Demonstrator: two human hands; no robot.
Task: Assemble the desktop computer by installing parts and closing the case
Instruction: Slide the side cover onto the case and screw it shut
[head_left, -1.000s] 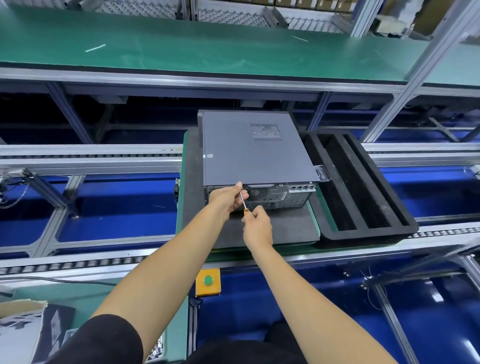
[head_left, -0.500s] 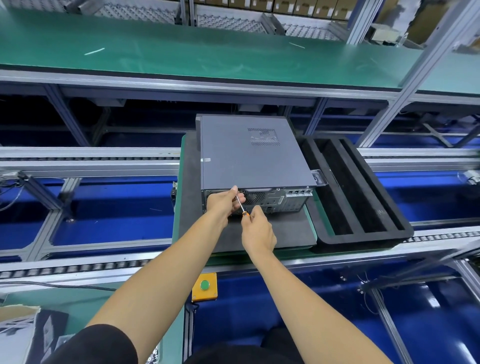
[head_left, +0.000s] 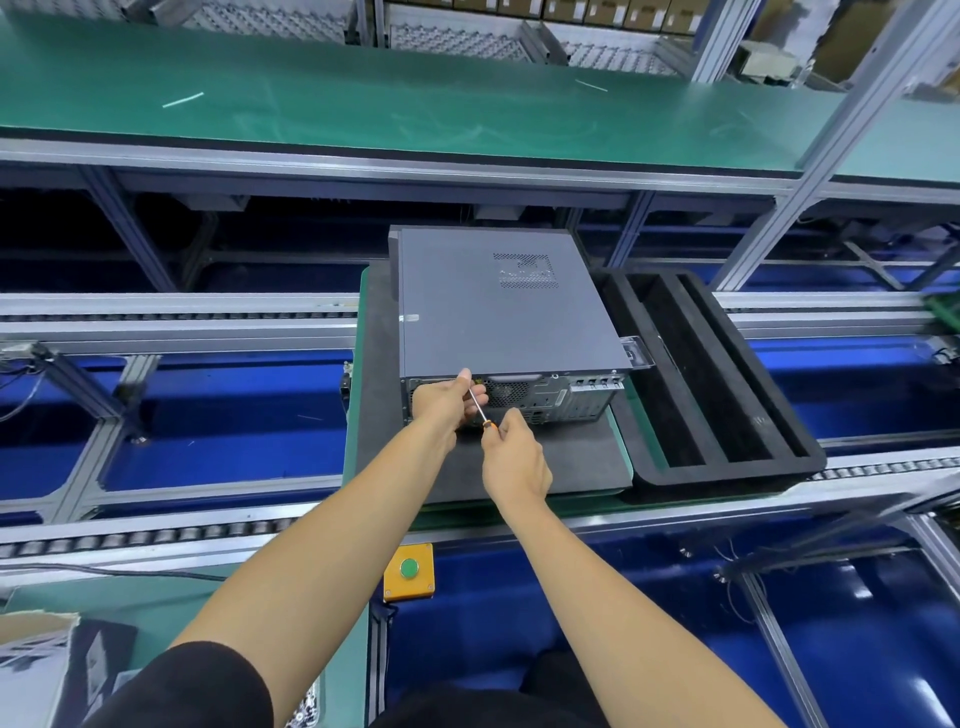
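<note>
One desktop computer case lay flat on one dark mat, beside one black foam tray. The right hand gripped one screwdriver; the left hand pinched its shaft against the rear panel.

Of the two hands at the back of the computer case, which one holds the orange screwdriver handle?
The right hand grips the handle; the left hand rests higher on the computer case, beside the screwdriver shaft.
</note>
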